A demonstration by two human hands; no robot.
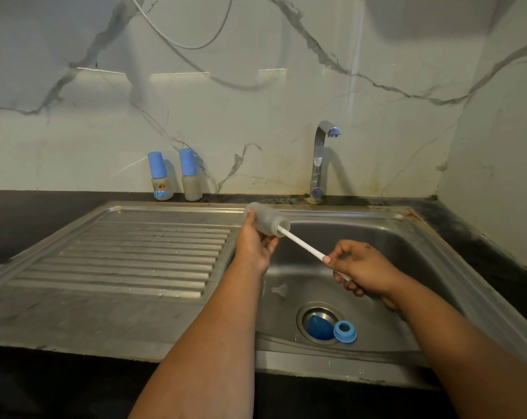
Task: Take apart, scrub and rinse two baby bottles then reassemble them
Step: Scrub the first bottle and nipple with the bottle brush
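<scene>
My left hand (254, 243) grips a cloudy, uncapped bottle body (266, 218) held on its side above the sink's left edge. A white brush handle (303, 244) runs out of the bottle's mouth, and my right hand (362, 269) holds its near end over the basin. The brush head is hidden inside the bottle. Down in the basin lie a clear teat (279, 290), a blue cap (316, 327) on the drain and a blue screw ring (345, 330) beside it. Two assembled bottles with blue caps stand against the wall, one with a picture (160, 176), one plain (191, 175).
The steel sink (437, 267) has a ribbed draining board (135, 255) on the left. A chrome tap (320, 160) stands behind the basin, with no water running. A dark counter (29, 213) surrounds the sink and a marble wall rises behind and on the right.
</scene>
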